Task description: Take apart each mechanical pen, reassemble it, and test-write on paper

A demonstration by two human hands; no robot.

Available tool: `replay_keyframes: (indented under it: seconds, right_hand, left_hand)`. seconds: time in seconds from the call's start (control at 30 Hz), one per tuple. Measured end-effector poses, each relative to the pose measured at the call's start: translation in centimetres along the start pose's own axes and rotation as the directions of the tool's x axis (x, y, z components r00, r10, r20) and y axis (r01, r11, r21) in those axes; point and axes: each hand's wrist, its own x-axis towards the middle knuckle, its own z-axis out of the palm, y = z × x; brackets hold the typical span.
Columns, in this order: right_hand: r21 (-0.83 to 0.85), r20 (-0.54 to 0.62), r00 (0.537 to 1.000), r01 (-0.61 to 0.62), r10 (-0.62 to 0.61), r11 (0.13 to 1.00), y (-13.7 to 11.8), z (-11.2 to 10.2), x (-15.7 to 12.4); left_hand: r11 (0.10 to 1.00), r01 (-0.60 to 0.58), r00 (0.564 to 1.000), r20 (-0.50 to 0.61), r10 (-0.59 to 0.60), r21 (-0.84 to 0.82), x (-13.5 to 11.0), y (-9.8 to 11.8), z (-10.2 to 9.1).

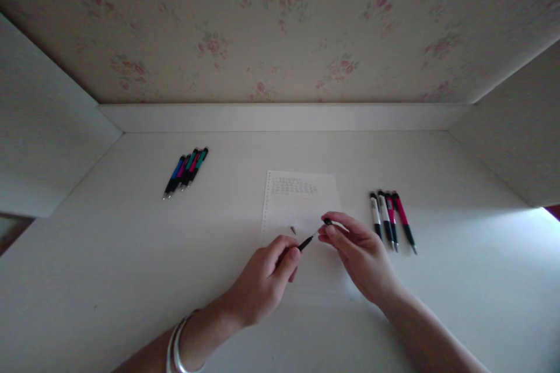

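Note:
My left hand [273,271] is closed around a black pen barrel [305,243], which points up and to the right. From the barrel's end a thin pale refill [315,233] runs toward the fingers of my right hand [361,250]. Between that hand's thumb and fingertips sits a small black pen part [328,221]; whether the refill is gripped there too I cannot make out. Just above my left hand, a small cone-shaped pen tip [293,230] lies on a lined sheet of paper [301,210] with handwriting at its top.
Several pens [186,172] with blue, purple, green and red barrels lie together at the back left. To the right of my right hand are several white and pink pens [391,218]. Panels close in the white desk [219,280] at both sides and the back.

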Motion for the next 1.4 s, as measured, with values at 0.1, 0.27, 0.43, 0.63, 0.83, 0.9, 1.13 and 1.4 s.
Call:
replay_keyframes:
  seconds: [0.1, 0.27, 0.43, 0.63, 0.83, 0.9, 1.13, 1.4]
  right_hand:
    - [0.067, 0.048, 0.998, 0.028, -0.032, 0.997, -0.3, 0.0, -0.1]
    - [0.021, 0.075, 0.996, 0.042, -0.043, 0.999, -0.6, -0.1, -0.3]
    - [0.059, 0.066, 0.996, 0.048, -0.052, 0.997, -1.0, 0.1, -0.5]
    - [0.048, 0.061, 0.997, 0.05, -0.053, 0.998, -1.5, 0.3, -0.5]
    - [0.052, 0.06, 0.997, 0.043, -0.046, 0.998, -1.6, 0.2, -0.6]
    - [0.031, 0.075, 0.996, 0.049, -0.052, 0.998, -1.5, 0.1, -0.6]
    - [-0.063, 0.137, 0.986, 0.107, -0.098, 0.992, -0.5, -0.2, -0.8]
    - [-0.064, 0.121, 0.989, 0.099, -0.091, 0.993, -1.1, 0.2, -0.8]
  left_hand:
    - [0.999, 0.01, 1.0, -0.006, -0.01, -0.031, 0.0, -0.3, 0.1]
    - [1.0, -0.013, 1.0, -0.005, 0.013, -0.014, 0.0, -0.4, 0.1]
    - [1.0, -0.01, 1.0, 0.013, 0.01, 0.029, 0.1, -0.1, 0.0]
    - [0.998, -0.009, 1.0, 0.02, 0.008, 0.059, 0.1, 0.3, -0.1]
    - [0.993, -0.006, 0.999, 0.036, 0.001, 0.121, 0.1, 0.5, -0.1]
    - [0.992, -0.015, 0.999, 0.033, 0.011, 0.125, 0.1, 0.4, 0.0]
    - [0.986, -0.033, 0.999, 0.027, 0.029, 0.163, 0.1, 0.4, 0.1]
    - [0.986, -0.043, 0.999, 0.013, 0.041, 0.162, 0.0, 0.1, 0.2]
